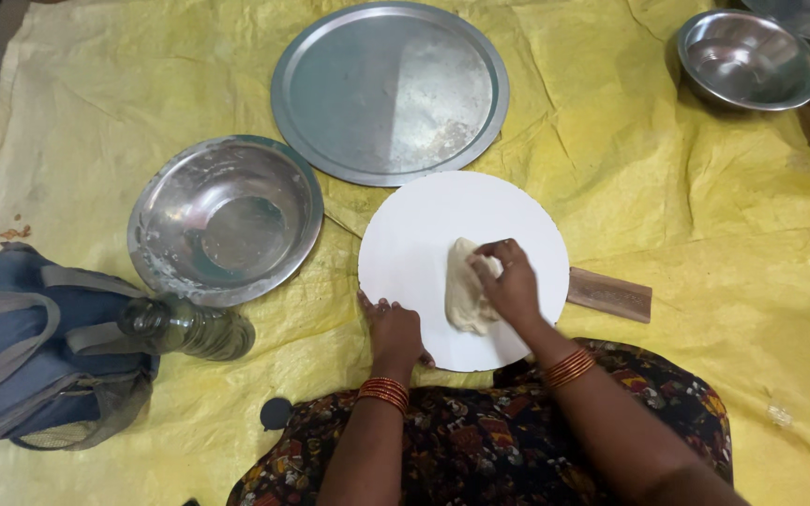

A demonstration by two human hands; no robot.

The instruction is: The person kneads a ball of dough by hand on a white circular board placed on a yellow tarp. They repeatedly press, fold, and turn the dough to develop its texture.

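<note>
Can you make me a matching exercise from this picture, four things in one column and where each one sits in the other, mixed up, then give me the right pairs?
Things:
1. dough
2. flat steel plate
3. bottle
4. right hand

Places:
A. lying against the blue bag
B. beyond the white round board, on the yellow sheet
C. on the white round board
D. pinching the top edge of the dough

Pairs: 1-C, 2-B, 3-A, 4-D
</note>
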